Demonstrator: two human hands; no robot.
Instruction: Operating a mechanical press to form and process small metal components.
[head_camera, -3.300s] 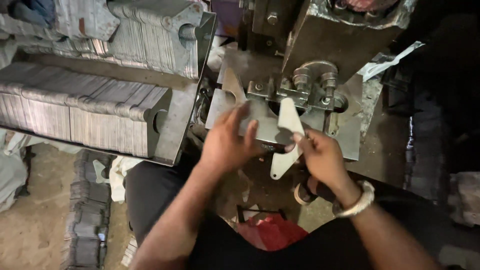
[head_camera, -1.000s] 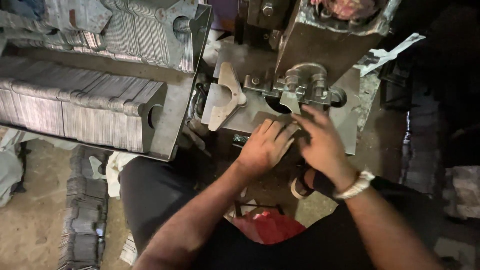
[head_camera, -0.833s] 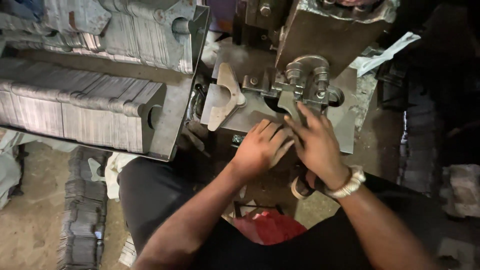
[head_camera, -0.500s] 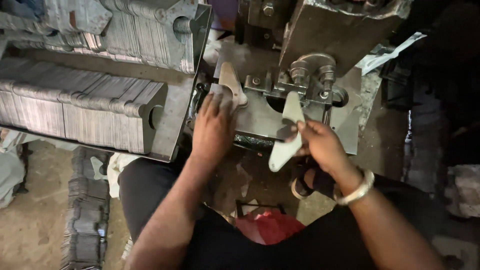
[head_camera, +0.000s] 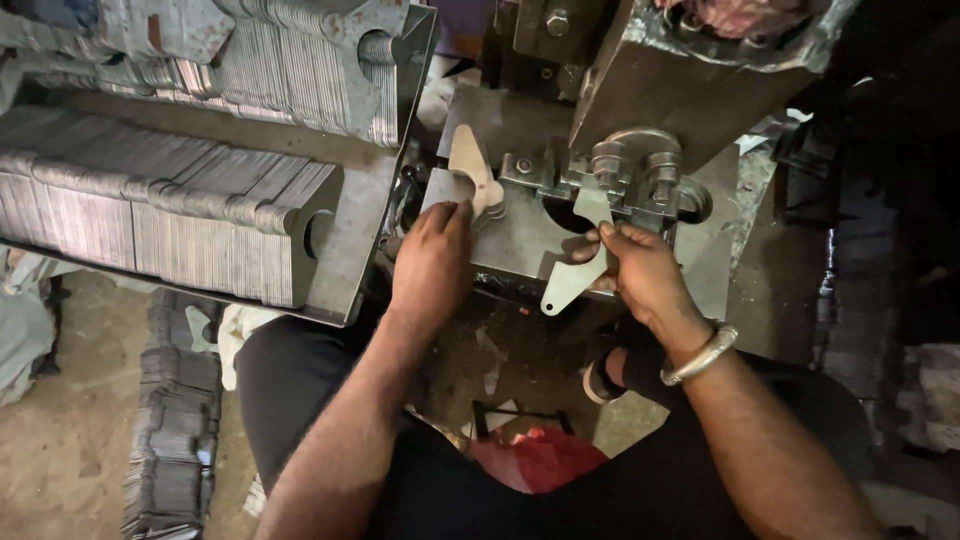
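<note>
Flat metal blank (head_camera: 578, 262), pale grey with a rounded lobe at its lower end, is pinched in the right hand (head_camera: 645, 275) between thumb and fingertips. It slants from about 1 o'clock, where its upper end reaches in under the clamp fixture (head_camera: 625, 170) of the press (head_camera: 560, 200), down to 7 o'clock, where the lobe hangs free past the front edge of the steel bed. Held at mid-length like this, the piece can be steered by its top end while the palm stays off the tooling, which seems the reason for the hold. That grip is closed on the blank, the blank lying just at 9 o'clock of the knuckles.

At 9 o'clock of the fixture a second blank (head_camera: 472, 175) leans on the bed's left corner. The left hand (head_camera: 432, 262) has its fingertips on or right against that second blank's lower end; whether they have closed on it cannot be told.

Further out at 9 and 10 o'clock, stacked plates (head_camera: 170, 215) stand on edge in dense rows, within reach of the left arm. More dark stacks (head_camera: 170, 430) sit on the dirt floor at 8 o'clock.
</note>
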